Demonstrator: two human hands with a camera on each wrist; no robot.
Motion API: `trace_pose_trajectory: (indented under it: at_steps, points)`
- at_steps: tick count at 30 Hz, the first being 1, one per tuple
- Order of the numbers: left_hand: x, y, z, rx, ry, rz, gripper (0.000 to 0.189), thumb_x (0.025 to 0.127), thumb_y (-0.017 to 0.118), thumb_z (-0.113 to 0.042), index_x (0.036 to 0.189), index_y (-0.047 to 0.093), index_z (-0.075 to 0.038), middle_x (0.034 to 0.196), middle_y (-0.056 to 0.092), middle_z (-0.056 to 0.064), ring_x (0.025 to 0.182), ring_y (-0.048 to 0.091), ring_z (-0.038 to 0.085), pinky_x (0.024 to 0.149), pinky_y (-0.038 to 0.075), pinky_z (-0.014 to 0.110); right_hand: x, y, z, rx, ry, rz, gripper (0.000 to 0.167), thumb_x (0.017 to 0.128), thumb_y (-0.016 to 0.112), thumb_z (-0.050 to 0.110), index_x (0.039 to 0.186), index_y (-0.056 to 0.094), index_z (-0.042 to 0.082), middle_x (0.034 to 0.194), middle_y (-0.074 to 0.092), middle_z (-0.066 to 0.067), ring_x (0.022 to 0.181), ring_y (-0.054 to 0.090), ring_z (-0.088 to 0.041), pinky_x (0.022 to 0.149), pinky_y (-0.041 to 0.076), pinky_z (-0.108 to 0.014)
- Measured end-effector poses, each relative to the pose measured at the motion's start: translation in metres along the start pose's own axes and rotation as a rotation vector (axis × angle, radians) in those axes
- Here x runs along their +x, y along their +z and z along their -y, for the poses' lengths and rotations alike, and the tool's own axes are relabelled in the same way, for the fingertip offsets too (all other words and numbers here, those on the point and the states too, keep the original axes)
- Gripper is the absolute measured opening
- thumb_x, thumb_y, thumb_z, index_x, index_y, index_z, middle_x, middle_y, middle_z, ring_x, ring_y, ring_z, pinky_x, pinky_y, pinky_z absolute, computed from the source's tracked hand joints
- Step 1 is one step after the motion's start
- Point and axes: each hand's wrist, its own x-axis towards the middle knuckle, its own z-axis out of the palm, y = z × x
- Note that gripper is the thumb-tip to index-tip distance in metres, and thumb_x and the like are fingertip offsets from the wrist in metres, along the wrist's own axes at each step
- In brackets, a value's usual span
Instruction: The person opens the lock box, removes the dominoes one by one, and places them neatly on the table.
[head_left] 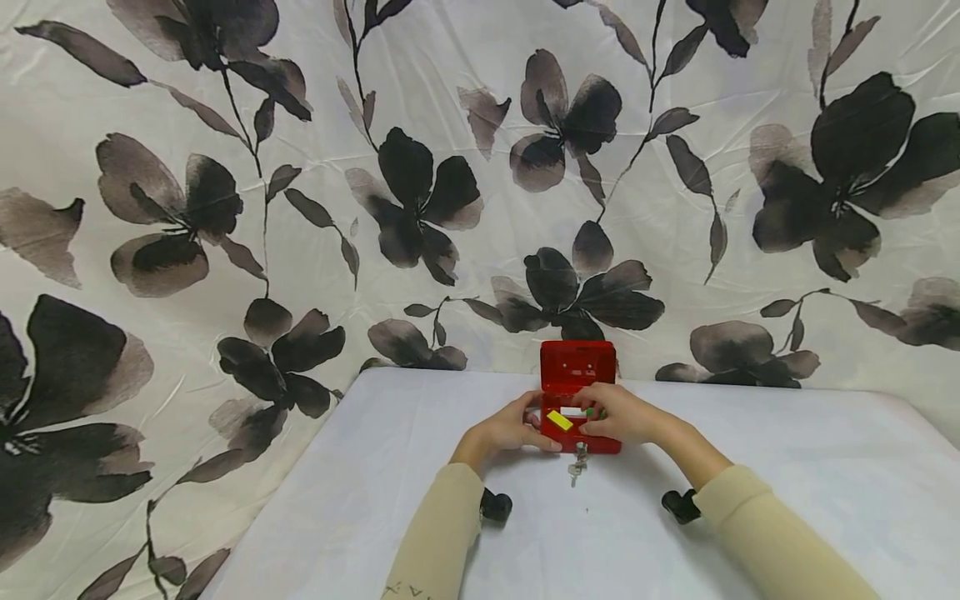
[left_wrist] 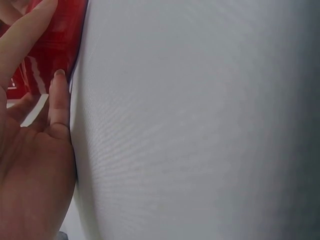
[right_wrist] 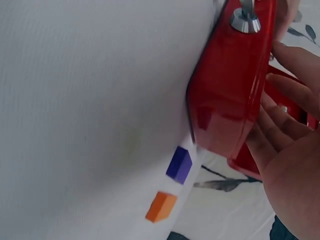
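Note:
A red metal cash box (head_left: 609, 446) stands near the table's far edge with its lid (head_left: 577, 365) raised. My left hand (head_left: 504, 428) holds the box's left side, thumb at the front corner and fingers along the side wall. My right hand (head_left: 622, 414) reaches over the right rim, fingers inside the box. A yellow block (head_left: 559, 420) and a white piece (head_left: 573, 412) show in the opening. Something green (head_left: 591, 412) appears between the right thumb and fingers; whether it is pinched is hidden. Keys (head_left: 575, 472) hang from the lock (right_wrist: 245, 21) on the box's front.
A purple block (right_wrist: 179, 165) and an orange block (right_wrist: 161, 207) lie on the table beyond the box, seen in the right wrist view. White cloth covers the table (head_left: 360, 500). A floral curtain (head_left: 450, 292) rises behind its far edge.

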Motion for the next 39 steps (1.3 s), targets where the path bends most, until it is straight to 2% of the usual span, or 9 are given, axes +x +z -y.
trace_pose_trajectory:
  at_steps: [11, 18, 26, 32, 39]
  points:
    - [0.003, 0.0, 0.003, 0.008, 0.002, -0.001, 0.093, 0.078, 0.091, -0.024, 0.155, 0.039, -0.021, 0.13, 0.056, 0.001, 0.117, 0.05, 0.024, 0.107, 0.046, 0.05, 0.015, 0.011, 0.004, -0.028, -0.039, 0.004, 0.03, 0.092, 0.075, 0.007, 0.12, 0.068, -0.001, 0.111, 0.07, -0.011, 0.096, 0.063, -0.022, 0.09, 0.058, -0.041]
    - [0.003, 0.0, 0.004, -0.003, 0.02, 0.017, 0.091, 0.08, 0.089, -0.022, 0.155, 0.039, -0.018, 0.132, 0.055, 0.002, 0.117, 0.049, 0.024, 0.108, 0.044, 0.051, 0.023, 0.018, 0.002, -0.028, 0.016, 0.016, 0.031, 0.091, 0.076, 0.007, 0.12, 0.069, 0.0, 0.107, 0.07, -0.01, 0.096, 0.063, -0.023, 0.091, 0.058, -0.044]
    - [0.003, 0.0, 0.005, -0.008, 0.023, 0.021, 0.091, 0.08, 0.089, -0.021, 0.155, 0.038, -0.018, 0.13, 0.055, 0.002, 0.117, 0.048, 0.024, 0.11, 0.042, 0.052, 0.029, 0.024, 0.0, -0.023, 0.033, 0.023, 0.032, 0.09, 0.076, 0.004, 0.12, 0.068, 0.0, 0.109, 0.071, -0.009, 0.099, 0.065, -0.025, 0.095, 0.056, -0.045]
    - [0.003, -0.001, 0.005, -0.001, 0.03, 0.024, 0.091, 0.08, 0.089, -0.021, 0.155, 0.038, -0.017, 0.124, 0.055, 0.003, 0.114, 0.048, 0.023, 0.107, 0.043, 0.049, 0.032, 0.024, 0.007, -0.025, 0.041, 0.027, 0.036, 0.089, 0.076, 0.004, 0.124, 0.067, -0.001, 0.108, 0.07, -0.011, 0.097, 0.063, -0.027, 0.095, 0.056, -0.045]
    - [0.003, -0.002, 0.005, -0.019, 0.037, 0.027, 0.089, 0.08, 0.089, -0.019, 0.154, 0.04, -0.017, 0.121, 0.055, 0.003, 0.113, 0.047, 0.023, 0.105, 0.044, 0.047, 0.036, 0.026, 0.013, -0.042, 0.087, 0.022, 0.04, 0.088, 0.078, 0.003, 0.126, 0.065, -0.003, 0.109, 0.07, -0.01, 0.097, 0.062, -0.023, 0.096, 0.056, -0.045]
